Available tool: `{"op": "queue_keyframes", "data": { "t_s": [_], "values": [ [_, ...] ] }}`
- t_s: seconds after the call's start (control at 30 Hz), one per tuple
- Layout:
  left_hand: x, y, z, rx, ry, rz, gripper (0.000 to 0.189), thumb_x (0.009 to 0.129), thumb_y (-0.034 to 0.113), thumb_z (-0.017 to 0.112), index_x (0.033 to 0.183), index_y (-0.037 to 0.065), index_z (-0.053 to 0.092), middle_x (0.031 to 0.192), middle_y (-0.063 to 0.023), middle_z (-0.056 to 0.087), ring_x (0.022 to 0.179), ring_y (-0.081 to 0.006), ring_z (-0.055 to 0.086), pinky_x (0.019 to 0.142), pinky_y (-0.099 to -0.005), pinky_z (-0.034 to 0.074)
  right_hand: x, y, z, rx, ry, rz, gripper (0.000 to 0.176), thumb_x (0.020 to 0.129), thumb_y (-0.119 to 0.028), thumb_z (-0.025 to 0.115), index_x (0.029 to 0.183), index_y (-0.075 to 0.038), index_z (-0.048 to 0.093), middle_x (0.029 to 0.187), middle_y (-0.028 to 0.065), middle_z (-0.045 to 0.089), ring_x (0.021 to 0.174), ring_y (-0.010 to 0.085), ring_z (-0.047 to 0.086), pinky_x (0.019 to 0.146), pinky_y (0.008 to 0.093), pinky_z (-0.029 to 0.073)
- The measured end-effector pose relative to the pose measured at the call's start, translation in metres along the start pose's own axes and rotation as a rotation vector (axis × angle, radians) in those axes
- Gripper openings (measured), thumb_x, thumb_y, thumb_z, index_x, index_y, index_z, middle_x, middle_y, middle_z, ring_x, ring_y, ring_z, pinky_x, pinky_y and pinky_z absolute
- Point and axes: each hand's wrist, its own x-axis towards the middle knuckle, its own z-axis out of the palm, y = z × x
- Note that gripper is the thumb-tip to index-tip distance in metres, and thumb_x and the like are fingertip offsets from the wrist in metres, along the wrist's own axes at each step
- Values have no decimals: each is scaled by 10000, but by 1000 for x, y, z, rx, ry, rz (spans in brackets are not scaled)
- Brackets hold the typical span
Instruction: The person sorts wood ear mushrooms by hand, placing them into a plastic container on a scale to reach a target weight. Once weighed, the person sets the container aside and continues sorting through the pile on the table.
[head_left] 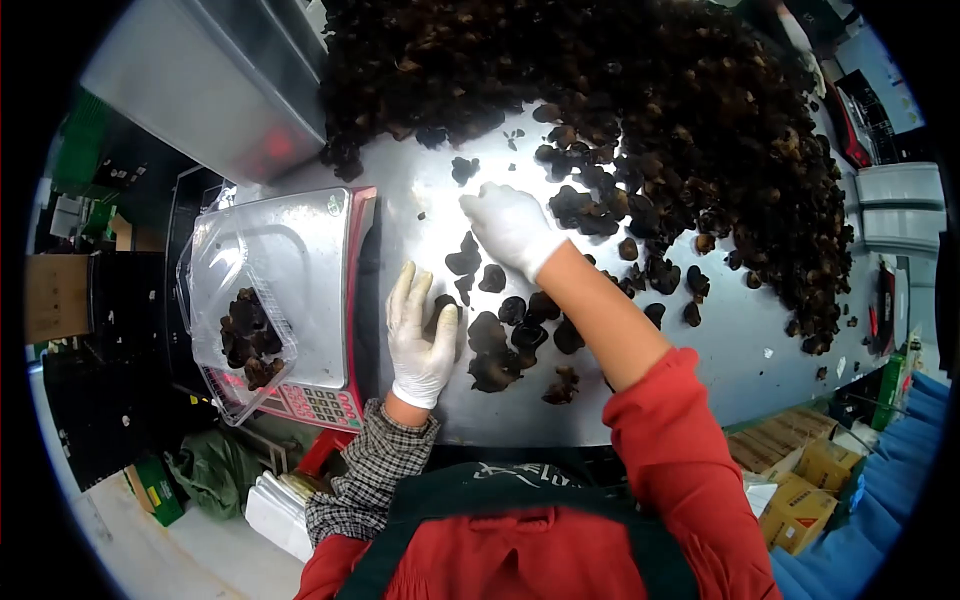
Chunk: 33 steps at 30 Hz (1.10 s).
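Note:
Black wood ear mushrooms (492, 350) lie scattered over a steel table (400, 200). My left hand (420, 340), in a white glove, is low over the table beside the scale. Its fingers are stretched out, the thumb apart, with a small dark mushroom piece (443, 303) between them. Farther forward, my right hand (512, 230), also gloved, has its fingers curled down towards the tabletop. Whatever they may hold is hidden under the hand. A few loose pieces (464, 257) lie between my two hands, and another (464, 170) sits just beyond the right one.
A big heap of mushrooms (640, 70) covers the table's far side. On the left, a clear plastic box (270, 330) containing mushrooms rests on a red-edged digital scale (315, 240). Behind it rises a metal container (215, 90). Cardboard boxes (800, 510) stand at lower right.

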Motion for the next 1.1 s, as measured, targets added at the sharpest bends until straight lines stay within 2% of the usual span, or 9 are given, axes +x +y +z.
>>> {"op": "queue_keyframes", "data": {
  "t_s": [0.17,0.33,0.47,0.53,0.67,0.8,0.87,1.0,1.1],
  "values": [
    [2,-3,1,107,-69,22,375,848,107,633,1200,-13,582,1322,-205,509,1231,-340,470,1041,-402,367,-14,8,-21,209,5,133,102,839,-76,503,847,-25,591,907,160,614,849,343,620,765,417,505],
    [38,-13,30,121,-100,142,382,814,161,663,1164,24,598,1219,-184,571,1157,-339,509,1016,-424,370,-173,23,-137,503,229,475,57,837,-62,577,857,-16,604,797,114,572,715,223,571,657,316,465],
    [57,-5,54,141,-146,215,412,805,193,676,1176,29,602,1243,-186,556,1173,-339,496,1028,-427,354,-364,15,-167,408,17,878,162,819,-52,629,972,-30,675,905,131,640,815,237,629,746,304,500],
    [59,10,66,116,-184,277,402,804,193,676,1165,29,611,1241,-187,556,1174,-343,494,1030,-431,350,-422,-4,-161,-34,-112,986,193,779,-77,672,954,3,669,975,162,624,908,298,604,803,336,481],
    [39,30,86,194,-431,488,371,775,274,704,1083,73,651,1215,-140,563,1216,-332,440,1078,-520,274,-389,3,-149,185,194,864,152,796,-60,641,943,-25,656,1040,177,622,932,350,604,835,388,490],
    [8,36,61,242,-651,502,222,767,244,735,924,100,674,1065,-56,586,1168,-288,465,1095,-547,249,-295,-8,-107,139,330,457,169,775,4,617,932,-54,640,953,131,637,897,326,604,793,387,496],
    [4,41,47,105,-595,451,133,768,217,723,789,98,667,1008,-56,562,1092,-262,480,1053,-534,289,-267,-12,-98,253,380,401,168,760,16,631,910,-59,639,942,107,639,885,306,607,776,385,498],
    [38,44,75,101,-381,442,126,765,161,692,865,92,658,914,-55,597,943,-279,547,950,-431,387,-229,5,-104,220,362,412,127,780,-31,641,905,-55,641,919,84,638,865,274,610,755,373,497],
    [57,42,107,274,-538,439,142,778,192,677,875,89,673,886,-64,633,930,-275,565,884,-399,414,-230,13,-110,219,366,405,119,790,-76,651,908,-62,654,880,80,634,843,269,608,741,370,497]
  ]
}}
